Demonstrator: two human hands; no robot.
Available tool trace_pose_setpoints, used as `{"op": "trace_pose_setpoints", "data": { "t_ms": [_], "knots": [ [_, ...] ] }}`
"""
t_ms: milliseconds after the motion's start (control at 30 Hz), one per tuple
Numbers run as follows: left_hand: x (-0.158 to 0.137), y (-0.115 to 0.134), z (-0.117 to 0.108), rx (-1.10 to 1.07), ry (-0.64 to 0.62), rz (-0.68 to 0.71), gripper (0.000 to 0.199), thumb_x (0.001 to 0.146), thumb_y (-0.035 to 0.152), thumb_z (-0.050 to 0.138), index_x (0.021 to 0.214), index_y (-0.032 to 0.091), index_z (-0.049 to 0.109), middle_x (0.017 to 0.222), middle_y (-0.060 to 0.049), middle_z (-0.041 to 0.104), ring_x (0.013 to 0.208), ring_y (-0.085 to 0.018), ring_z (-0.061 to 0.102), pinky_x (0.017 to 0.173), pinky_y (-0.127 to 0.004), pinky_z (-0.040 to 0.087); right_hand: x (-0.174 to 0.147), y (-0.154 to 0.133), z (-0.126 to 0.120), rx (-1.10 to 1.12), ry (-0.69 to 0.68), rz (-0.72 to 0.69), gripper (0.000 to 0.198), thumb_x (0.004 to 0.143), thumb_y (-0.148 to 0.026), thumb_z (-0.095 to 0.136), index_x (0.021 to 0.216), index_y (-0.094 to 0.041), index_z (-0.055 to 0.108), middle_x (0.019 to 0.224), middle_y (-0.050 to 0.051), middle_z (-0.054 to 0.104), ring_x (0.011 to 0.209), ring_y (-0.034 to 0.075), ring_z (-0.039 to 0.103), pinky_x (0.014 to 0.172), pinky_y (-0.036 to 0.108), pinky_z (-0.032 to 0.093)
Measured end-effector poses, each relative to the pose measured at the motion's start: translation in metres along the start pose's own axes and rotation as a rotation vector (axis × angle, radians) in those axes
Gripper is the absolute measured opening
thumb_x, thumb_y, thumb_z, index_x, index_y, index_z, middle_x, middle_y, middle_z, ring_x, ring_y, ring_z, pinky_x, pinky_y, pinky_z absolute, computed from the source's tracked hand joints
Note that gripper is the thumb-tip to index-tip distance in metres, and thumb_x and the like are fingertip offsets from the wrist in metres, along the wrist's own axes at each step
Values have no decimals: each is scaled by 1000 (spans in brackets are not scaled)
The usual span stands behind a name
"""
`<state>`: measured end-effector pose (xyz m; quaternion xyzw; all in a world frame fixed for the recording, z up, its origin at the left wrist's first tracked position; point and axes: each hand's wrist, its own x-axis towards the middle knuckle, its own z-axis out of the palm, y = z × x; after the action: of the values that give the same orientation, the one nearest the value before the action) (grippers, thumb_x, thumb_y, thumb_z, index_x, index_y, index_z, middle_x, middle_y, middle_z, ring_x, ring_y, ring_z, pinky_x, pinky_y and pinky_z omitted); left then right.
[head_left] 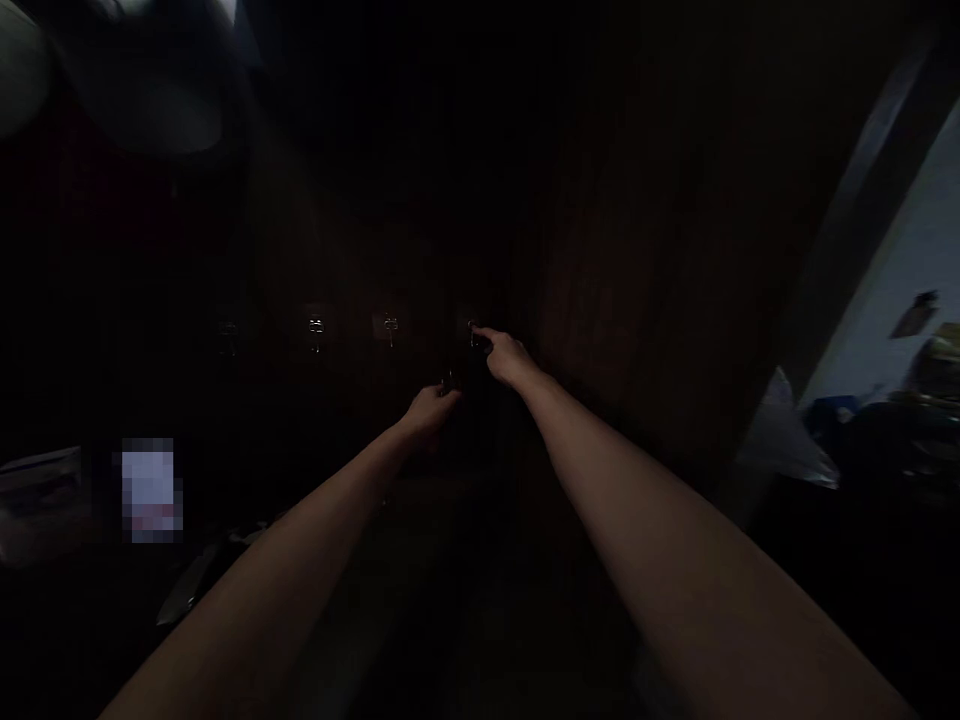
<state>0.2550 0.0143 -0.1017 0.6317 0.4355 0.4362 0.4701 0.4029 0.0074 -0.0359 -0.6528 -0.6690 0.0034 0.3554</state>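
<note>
A dark brown wooden surface stands in front of me, bearing a row of small shiny metal fittings that look like hooks or latches. My right hand reaches to the rightmost metal fitting, index finger stretched onto it and the other fingers curled under. Lower and to the left, my left hand is closed, with the thumb on top. Something small and dark with a thin glint sticks up from its fingers, too dim to name. Further left are another metal fitting and a similar metal fitting.
At lower left lie a pale package and a blurred-out bright rectangle. A clear plastic bag hangs at right, beside dark clutter and a pale wall. Rounded pale shapes hang at upper left. Most of the scene is very dark.
</note>
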Motion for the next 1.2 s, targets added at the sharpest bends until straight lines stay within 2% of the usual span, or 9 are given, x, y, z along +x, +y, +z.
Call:
{"op": "trace_pose_setpoints", "data": {
  "t_ms": [133,267,433,567,667,800,933,1033,1200],
  "knots": [
    [-48,-56,-31,263,-33,-40,24,69,33,60,85,15,65,75,-6,67,72,-19,63,61,-25,47,-15,0,5,-73,-25,15,68,78,-5,42,138,-34,26,124,6,55,110,23,54,87,36,44],
    [-85,-88,-61,380,88,-69,22,65,24,63,86,17,62,88,-7,68,85,-21,63,72,-26,47,-48,3,27,41,42,9,74,77,-2,37,142,-30,13,121,6,55,108,18,53,90,35,43],
    [-117,-97,-92,378,170,-52,28,66,14,58,93,17,59,98,-6,68,93,-20,62,82,-28,46,-120,12,87,307,-28,-36,65,77,-3,34,138,-24,27,108,4,61,96,11,57,92,29,43],
    [-153,-105,-116,458,236,68,27,74,15,45,97,18,58,101,-6,66,97,-18,60,88,-30,44,-186,13,128,442,-154,-65,59,76,-6,35,132,-24,39,112,5,60,103,13,56,95,33,41],
    [-191,-121,-129,584,224,206,24,77,18,42,91,20,61,97,-4,66,95,-19,59,88,-33,43,-226,0,136,379,-267,-173,46,78,-11,38,119,-25,55,118,5,57,113,17,50,101,37,35],
    [-244,-150,-137,741,168,324,22,80,25,44,88,23,64,100,-6,65,99,-22,57,91,-39,42,-261,-33,132,237,-520,-398,38,83,-32,47,121,-32,53,123,3,54,115,21,46,101,41,31],
    [-267,-168,-136,802,211,310,20,81,26,47,89,23,64,102,-7,63,100,-23,55,91,-42,42,-270,-54,142,144,-601,-536,47,78,-37,55,125,-34,48,133,4,46,124,23,38,104,40,25],
    [-262,-168,-133,813,256,307,19,80,27,49,90,23,64,105,-8,62,101,-23,55,91,-42,42,-256,-52,164,117,-533,-481,39,84,-27,46,122,-33,52,133,2,47,124,20,39,103,39,26],
    [-236,-161,-128,815,191,286,21,83,29,47,91,23,65,107,-6,62,102,-22,56,92,-40,42,-221,-42,199,87,-415,-384,40,82,-16,45,117,-31,57,126,2,55,117,20,46,97,39,34]
  ]
}}
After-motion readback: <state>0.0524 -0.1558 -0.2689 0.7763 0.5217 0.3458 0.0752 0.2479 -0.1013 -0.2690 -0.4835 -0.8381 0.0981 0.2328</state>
